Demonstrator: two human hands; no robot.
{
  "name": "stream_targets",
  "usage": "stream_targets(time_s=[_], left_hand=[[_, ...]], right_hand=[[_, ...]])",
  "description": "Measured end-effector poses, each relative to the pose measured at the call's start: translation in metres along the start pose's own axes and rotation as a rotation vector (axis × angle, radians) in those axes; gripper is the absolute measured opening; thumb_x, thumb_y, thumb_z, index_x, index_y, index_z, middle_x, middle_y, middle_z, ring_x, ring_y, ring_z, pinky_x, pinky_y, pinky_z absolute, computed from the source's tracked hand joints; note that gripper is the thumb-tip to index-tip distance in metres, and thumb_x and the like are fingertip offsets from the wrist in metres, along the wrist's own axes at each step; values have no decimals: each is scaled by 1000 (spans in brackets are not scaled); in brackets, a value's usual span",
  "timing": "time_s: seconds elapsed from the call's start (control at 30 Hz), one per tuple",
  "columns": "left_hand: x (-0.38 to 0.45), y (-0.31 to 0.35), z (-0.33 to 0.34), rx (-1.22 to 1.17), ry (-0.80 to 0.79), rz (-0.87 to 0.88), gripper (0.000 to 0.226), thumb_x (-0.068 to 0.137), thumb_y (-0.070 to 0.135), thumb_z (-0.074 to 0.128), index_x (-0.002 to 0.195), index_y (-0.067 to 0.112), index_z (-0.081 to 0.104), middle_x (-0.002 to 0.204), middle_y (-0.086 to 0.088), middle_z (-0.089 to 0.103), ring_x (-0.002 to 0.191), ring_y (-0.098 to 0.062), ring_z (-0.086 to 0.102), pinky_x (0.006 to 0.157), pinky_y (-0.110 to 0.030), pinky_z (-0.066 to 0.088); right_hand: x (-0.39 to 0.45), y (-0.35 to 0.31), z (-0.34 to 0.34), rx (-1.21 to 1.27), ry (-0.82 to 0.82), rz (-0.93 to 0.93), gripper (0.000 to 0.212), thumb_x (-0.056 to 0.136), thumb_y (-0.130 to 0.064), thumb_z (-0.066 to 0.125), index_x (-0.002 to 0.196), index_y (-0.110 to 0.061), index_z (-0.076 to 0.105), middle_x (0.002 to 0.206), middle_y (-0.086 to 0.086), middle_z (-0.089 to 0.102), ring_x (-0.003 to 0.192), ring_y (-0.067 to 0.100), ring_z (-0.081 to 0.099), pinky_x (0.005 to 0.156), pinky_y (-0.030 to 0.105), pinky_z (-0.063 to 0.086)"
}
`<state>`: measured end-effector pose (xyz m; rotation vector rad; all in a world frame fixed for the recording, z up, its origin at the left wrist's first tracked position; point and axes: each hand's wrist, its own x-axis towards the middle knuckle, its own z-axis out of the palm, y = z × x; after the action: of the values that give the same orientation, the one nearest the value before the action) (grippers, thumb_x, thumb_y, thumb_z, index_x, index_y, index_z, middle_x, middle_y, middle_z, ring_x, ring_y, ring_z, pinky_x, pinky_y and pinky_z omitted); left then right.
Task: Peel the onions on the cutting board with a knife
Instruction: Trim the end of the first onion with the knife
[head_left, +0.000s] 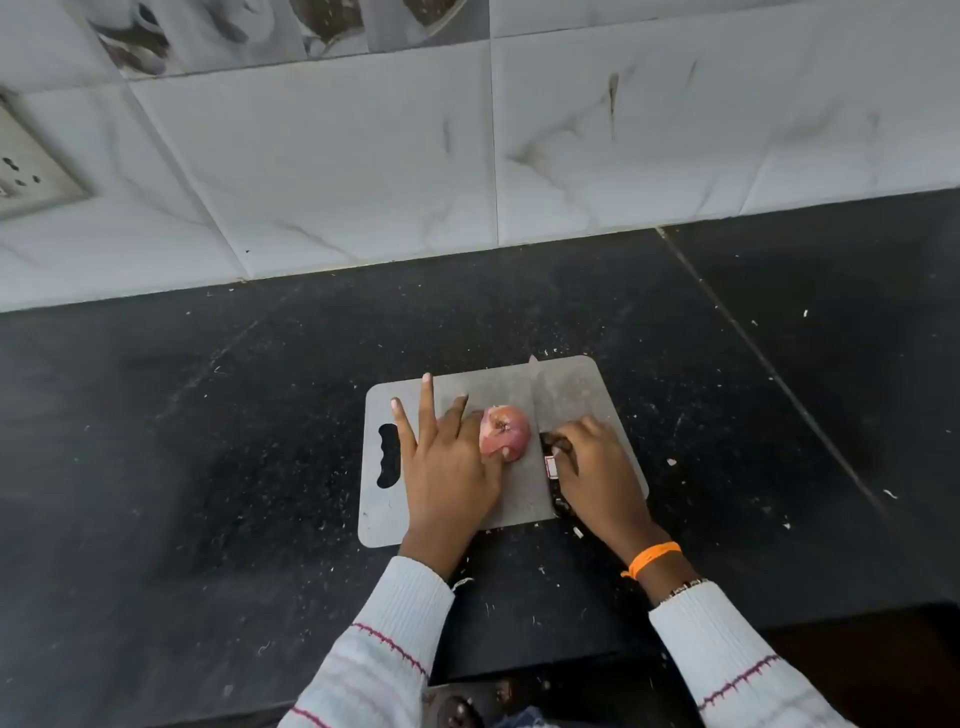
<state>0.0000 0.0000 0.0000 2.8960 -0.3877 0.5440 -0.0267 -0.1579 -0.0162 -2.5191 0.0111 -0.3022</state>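
Note:
A pinkish-red onion (506, 432) lies on a grey cutting board (576, 384) on the black counter. My left hand (447, 462) holds the onion from its left side, thumb against it, with two fingers sticking out straight over the board. My right hand (597, 467) grips the dark handle of a knife (536, 400). The blade points away from me and lies just right of the onion, close against its side. Whether the edge is in the onion I cannot tell.
The board has a wavy handle slot (388, 455) at its left end. Small scraps of peel dot the black counter (208, 441). A tiled wall (363, 156) rises behind, with a socket plate (26, 166) at far left. The counter's front edge runs near my sleeves.

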Motion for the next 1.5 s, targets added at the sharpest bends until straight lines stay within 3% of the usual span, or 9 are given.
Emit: stream_targets(time_s=[0.13,0.4,0.47,0.57,0.67,0.8,1.07,1.3,1.5], left_hand=[[1,8,5,68,-64,24,56,63,39,77,113,15,63,122,-9,63,136,-39,31,109,-53,-12],[5,18,18,34,-56,95,55,60,12,79,113,15,62,114,-12,65,128,-44,41,110,-54,-5],[8,18,23,-36,-59,121,55,62,15,80,114,17,62,114,-15,63,125,-44,45,112,-53,11],[13,23,16,-258,-154,96,59,69,18,78,124,17,57,121,-16,53,117,-37,48,98,-49,45],[16,30,11,-414,-229,60,67,78,20,71,138,15,40,134,-10,36,118,-25,41,98,-34,40],[19,34,12,-471,-236,33,63,80,24,71,135,13,44,137,-8,38,122,-24,38,101,-30,33],[18,33,14,-578,-291,-20,65,84,13,65,141,12,36,139,-11,42,125,-26,43,101,-28,35],[13,37,20,-540,-169,-67,59,82,15,68,136,11,45,133,-13,45,118,-30,46,99,-36,38],[17,28,15,-561,-168,-157,59,84,16,65,138,13,42,141,-12,41,127,-28,40,106,-35,34]], right_hand=[[-6,-3,3,66,-61,156,23,85,-21,62,105,-11,56,104,4,55,96,22,55,75,33,46],[-7,-13,4,12,-81,225,35,81,-19,65,109,-9,46,106,9,57,94,28,58,75,34,44],[-5,-13,-1,75,-89,268,35,81,-16,64,110,-7,46,105,11,59,95,30,59,77,35,44],[0,-12,-7,249,-117,402,32,87,-14,57,115,-6,44,107,13,61,98,30,59,79,34,44],[1,-8,-8,533,-153,587,25,94,-14,45,118,-10,46,99,7,59,91,22,58,76,34,46],[1,1,-7,720,-132,707,21,96,-17,41,110,-9,55,77,-1,52,69,12,48,59,26,37],[-16,-10,-18,753,-9,513,22,92,-4,46,109,-18,46,81,3,59,57,11,51,47,18,41],[-20,-10,-15,564,-54,501,24,92,-3,46,114,-13,48,97,6,60,89,22,60,79,38,50],[-21,-12,-18,563,-99,521,26,92,-4,47,115,-15,53,93,-2,58,86,18,59,74,33,49]])
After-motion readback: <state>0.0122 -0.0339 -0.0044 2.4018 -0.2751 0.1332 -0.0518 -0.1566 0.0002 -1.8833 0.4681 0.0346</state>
